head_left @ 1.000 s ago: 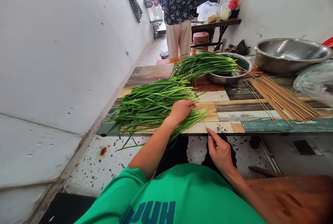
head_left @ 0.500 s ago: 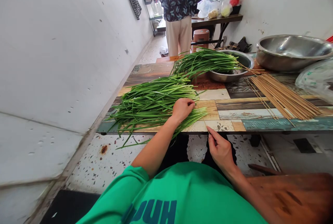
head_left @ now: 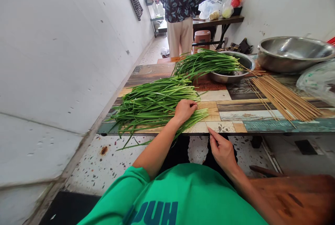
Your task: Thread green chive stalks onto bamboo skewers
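Note:
Long green garlic chives [head_left: 154,101] lie in a spread on the table, their pale stem ends pointing right. My left hand [head_left: 185,109] rests among the stems, its fingers curled and closed by the cut ends; exactly which stalks they grip is partly hidden. Just off the table's front edge, my right hand [head_left: 222,147] pinches a thin bamboo skewer [head_left: 206,124] between thumb and index finger. The skewer's visible tip points toward the nearest stem ends, apart from my left hand.
More chives [head_left: 206,61], with skewers at their stem ends, lie across a steel bowl [head_left: 250,66]. Loose bamboo skewers [head_left: 288,97] fan out at right, near a large steel basin [head_left: 293,62] and a clear plastic bag [head_left: 318,80]. A person [head_left: 180,8] stands beyond the table.
Both hands stay nearly in place, the left still at the stems and the right still holding the skewer. The view has shifted very slightly.

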A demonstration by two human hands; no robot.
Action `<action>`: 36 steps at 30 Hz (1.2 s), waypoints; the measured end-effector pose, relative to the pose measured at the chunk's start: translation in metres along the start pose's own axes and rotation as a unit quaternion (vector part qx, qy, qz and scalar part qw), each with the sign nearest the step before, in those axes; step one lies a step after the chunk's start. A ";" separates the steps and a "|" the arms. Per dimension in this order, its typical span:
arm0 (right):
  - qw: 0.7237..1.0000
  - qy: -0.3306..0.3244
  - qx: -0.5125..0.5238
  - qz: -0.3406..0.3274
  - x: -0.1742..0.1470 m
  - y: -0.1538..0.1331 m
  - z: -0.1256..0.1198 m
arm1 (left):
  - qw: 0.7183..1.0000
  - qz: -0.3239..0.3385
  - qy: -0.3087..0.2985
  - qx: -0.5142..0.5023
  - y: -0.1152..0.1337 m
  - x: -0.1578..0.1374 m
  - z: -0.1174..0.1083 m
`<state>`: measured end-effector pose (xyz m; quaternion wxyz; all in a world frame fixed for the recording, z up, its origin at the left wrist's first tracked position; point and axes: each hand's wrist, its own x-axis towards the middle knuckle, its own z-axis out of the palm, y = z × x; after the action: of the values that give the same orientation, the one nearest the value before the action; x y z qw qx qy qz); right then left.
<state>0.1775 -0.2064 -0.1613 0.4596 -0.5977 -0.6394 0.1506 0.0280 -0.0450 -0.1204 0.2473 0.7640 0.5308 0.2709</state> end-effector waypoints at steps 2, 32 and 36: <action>1.000 -0.001 -0.001 0.001 0.001 0.000 0.000 | 1.000 0.004 0.002 -0.001 0.000 0.000 0.000; 1.000 -0.013 -0.012 0.007 0.001 0.000 -0.001 | 1.000 -0.005 0.013 0.009 -0.001 0.000 0.006; 1.000 -0.018 -0.011 0.010 0.001 0.001 -0.001 | 1.000 -0.008 0.012 0.012 -0.001 0.000 0.006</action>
<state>0.1789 -0.2057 -0.1610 0.4396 -0.6061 -0.6435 0.1589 0.0312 -0.0449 -0.1258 0.2340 0.7596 0.5426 0.2716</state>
